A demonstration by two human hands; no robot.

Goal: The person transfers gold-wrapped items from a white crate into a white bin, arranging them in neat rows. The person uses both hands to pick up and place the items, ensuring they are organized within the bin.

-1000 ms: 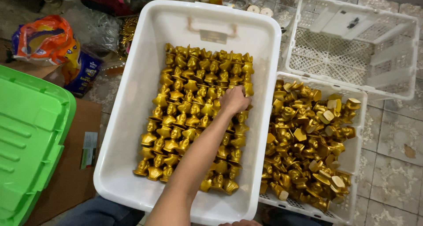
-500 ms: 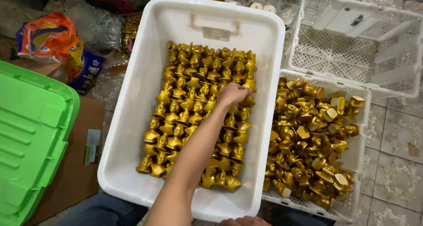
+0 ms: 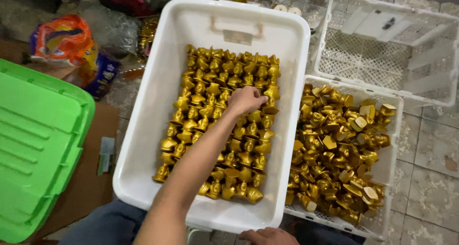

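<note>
We see the left hand reach up from the bottom of the frame, with the arm stretched long over the white tub in the middle. The hand is turned palm down. Its fingers are curled in over the gold figures, right on top of them near the right side of the rows. Its grip is bent closed, but we cannot tell if a figure is pinched inside it.

The gold figures lie flat in neat rows that run from the top of the frame to the bottom. Most of them point their wide bases down toward us.

The right hand peeks in at the bottom edge, by the near rim of the tub. We only see its top, so its grip is hidden.

To the right, a white basket holds a messy pile of gold pieces, lying every way. An empty white crate sits in the upper right. A green lid lies at the left.
</note>
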